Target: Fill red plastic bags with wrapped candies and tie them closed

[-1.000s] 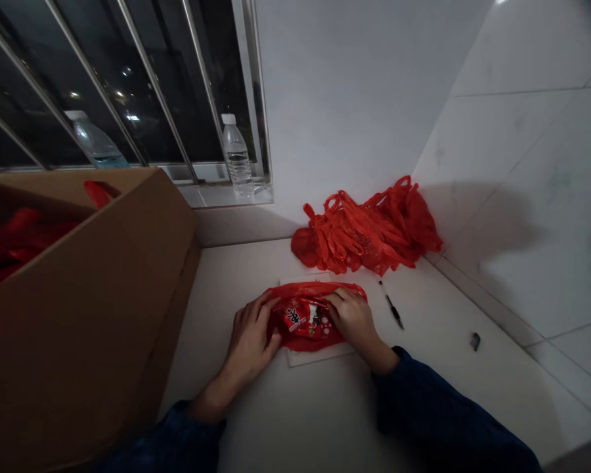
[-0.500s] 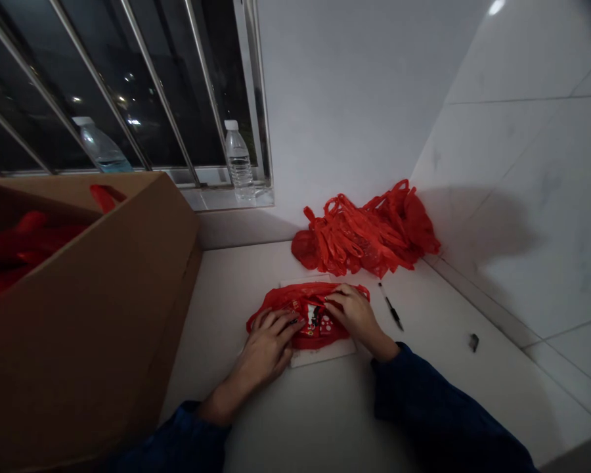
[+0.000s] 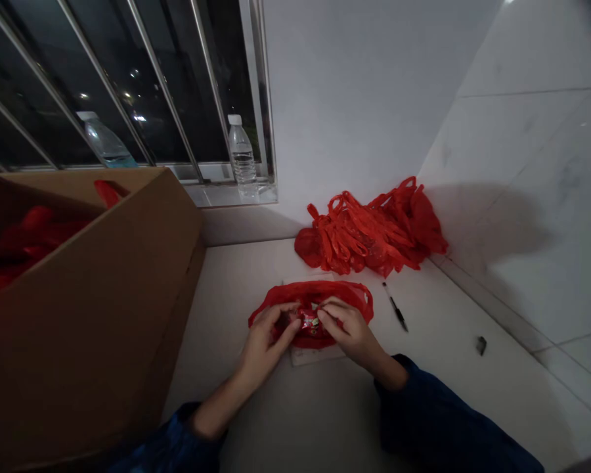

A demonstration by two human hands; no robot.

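Note:
A red plastic bag (image 3: 359, 299) lies spread on a white paper pad (image 3: 320, 355) on the table. Over the middle of the bag is a small shiny red packet (image 3: 309, 320) with light and dark print. My left hand (image 3: 266, 338) grips its left end, thumb in front and curled fingers behind. On the right end, my right hand (image 3: 349, 327) pinches the packet between thumb and fingertips. Parts of the packet are hidden by the fingers; what else lies in the bag cannot be made out.
A heap of red plastic bags (image 3: 369, 230) lies against the wall. Right of the pad are a black pen (image 3: 396, 307) and a small dark object (image 3: 481, 345). A cardboard box (image 3: 93, 302) holding red bags stands left. Plastic bottles (image 3: 243, 157) stand by the barred window.
My left hand has gone from lying flat over the bag's contents to gripping the packet. My right fingers have moved down to the packet's end. The view has shifted slightly.

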